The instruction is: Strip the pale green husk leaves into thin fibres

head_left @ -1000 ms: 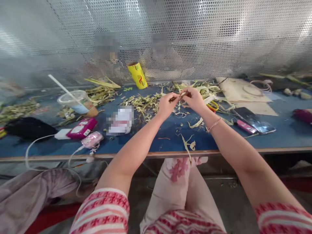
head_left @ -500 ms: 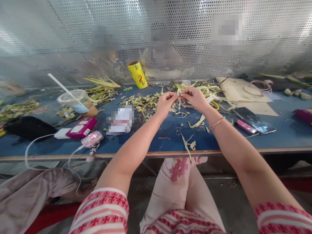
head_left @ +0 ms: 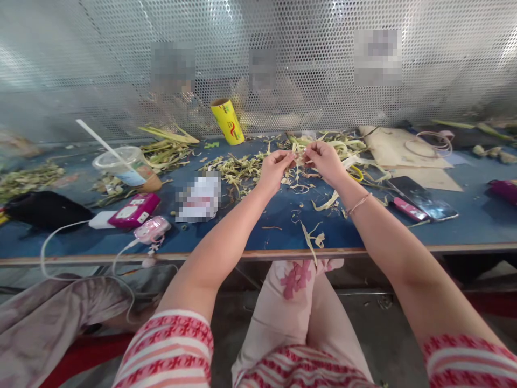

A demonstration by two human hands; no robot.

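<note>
Pale fibrous plant piece point(head_left: 298, 154) is right of the yellow tube point(head_left: 229, 124), nearer the wearer. Left hand point(head_left: 273, 171) and right hand point(head_left: 325, 163) pinch it from opposite sides, neither clearly nearer. Long axis: can't tell.

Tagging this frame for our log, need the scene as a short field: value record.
left hand: fingers pinching a thin, pale plant piece
right hand: fingers at the same piece
surface: blue tabletop
beyond hands: scattered yellow-green plant scraps
left side: clear plastic cup with white straw
back: yellow printed tube, by a perforated metal wall
right side: dark, flat phone
</note>
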